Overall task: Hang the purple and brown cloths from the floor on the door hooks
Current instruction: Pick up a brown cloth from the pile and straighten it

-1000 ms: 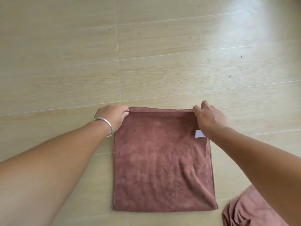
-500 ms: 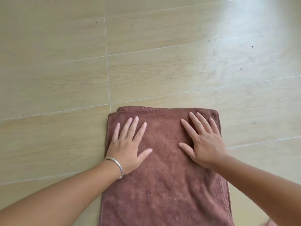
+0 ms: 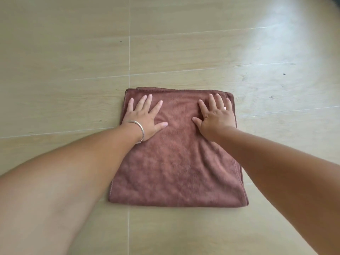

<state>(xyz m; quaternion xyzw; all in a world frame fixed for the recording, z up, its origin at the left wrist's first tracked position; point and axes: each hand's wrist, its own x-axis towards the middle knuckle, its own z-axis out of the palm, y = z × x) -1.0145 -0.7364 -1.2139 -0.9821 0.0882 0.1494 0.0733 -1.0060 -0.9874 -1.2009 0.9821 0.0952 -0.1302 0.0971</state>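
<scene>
A brown cloth (image 3: pixel 176 162) lies folded flat on the floor in the middle of the head view. My left hand (image 3: pixel 145 116), with a silver bangle at the wrist, rests palm down on the cloth's far left part, fingers straight and spread. My right hand (image 3: pixel 215 116) lies palm down on the far right part, fingers straight, partly covering a small white label. No purple cloth, door or hooks are in view.
Light wood-look floor tiles (image 3: pixel 73 70) with pale grout lines surround the cloth on all sides. A bright patch of glare falls on the floor (image 3: pixel 276 43) at the upper right.
A second ago both hands pinched the cloth's far corners; they then laid flat on it. Since half a second ago they have spread slightly outward, and the view has pulled back.
</scene>
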